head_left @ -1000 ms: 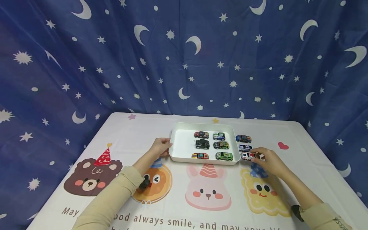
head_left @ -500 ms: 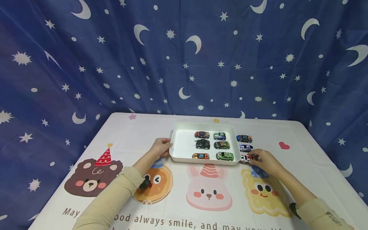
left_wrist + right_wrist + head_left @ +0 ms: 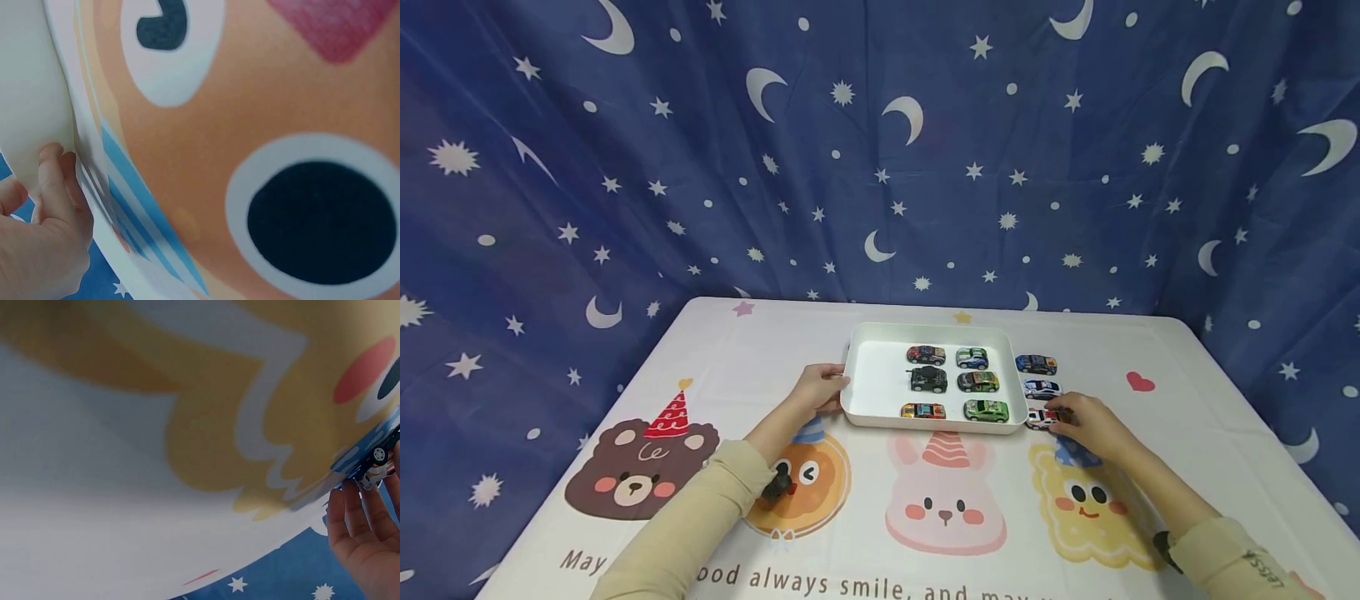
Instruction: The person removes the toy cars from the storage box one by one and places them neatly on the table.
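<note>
A white tray point(image 3: 876, 379) in the head view holds two columns of toy cars, among them a green car point(image 3: 986, 410), a red-and-yellow car point(image 3: 922, 411) and a black vehicle point(image 3: 928, 379). My left hand point(image 3: 820, 388) grips the tray's left end; the left wrist view shows fingers point(image 3: 53, 181) against its wall. Just outside the right end, my right hand point(image 3: 1093, 427) pinches a white-and-red toy car point(image 3: 1039, 419), partly covered by the fingers. In the right wrist view the car's wheel point(image 3: 379, 455) shows above the fingertips.
Beyond the held car, a white-and-blue car point(image 3: 1042, 389) and a dark blue car point(image 3: 1036, 364) stand in line along the tray's right side. A printed white tablecloth point(image 3: 760, 342) covers the table, and a starry blue curtain point(image 3: 820, 167) hangs behind it.
My right hand has shifted the white-and-red car slightly nearer to me and to the left, away from the white-and-blue car. The left hand and the tray stay put.
</note>
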`<control>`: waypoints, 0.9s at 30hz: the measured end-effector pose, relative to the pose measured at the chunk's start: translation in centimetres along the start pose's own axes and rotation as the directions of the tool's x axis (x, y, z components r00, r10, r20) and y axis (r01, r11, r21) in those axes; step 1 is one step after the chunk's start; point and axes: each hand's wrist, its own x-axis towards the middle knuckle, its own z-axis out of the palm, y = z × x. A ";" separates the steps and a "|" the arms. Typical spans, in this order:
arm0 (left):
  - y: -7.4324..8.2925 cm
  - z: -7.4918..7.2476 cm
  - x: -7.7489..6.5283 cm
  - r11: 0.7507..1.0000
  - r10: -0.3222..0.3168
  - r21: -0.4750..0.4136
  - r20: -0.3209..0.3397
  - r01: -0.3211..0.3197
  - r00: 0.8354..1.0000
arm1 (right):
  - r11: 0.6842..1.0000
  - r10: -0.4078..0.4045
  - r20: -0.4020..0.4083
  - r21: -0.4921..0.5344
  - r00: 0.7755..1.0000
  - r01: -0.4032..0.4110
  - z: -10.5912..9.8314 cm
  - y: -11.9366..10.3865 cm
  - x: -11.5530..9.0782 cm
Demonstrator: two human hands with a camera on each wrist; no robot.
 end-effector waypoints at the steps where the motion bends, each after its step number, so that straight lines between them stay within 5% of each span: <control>1: 0.0 0.0 0.1 1.000 0.000 -0.002 0.001 0.000 1.000 | 1.000 0.000 -0.001 0.001 1.000 0.000 0.0 0.0 0.0; 27: -0.2 -0.1 0.3 1.000 0.010 -0.004 0.013 -0.009 1.000 | 1.000 0.011 -0.059 0.014 0.998 -0.011 -2.3 -1.8 1.7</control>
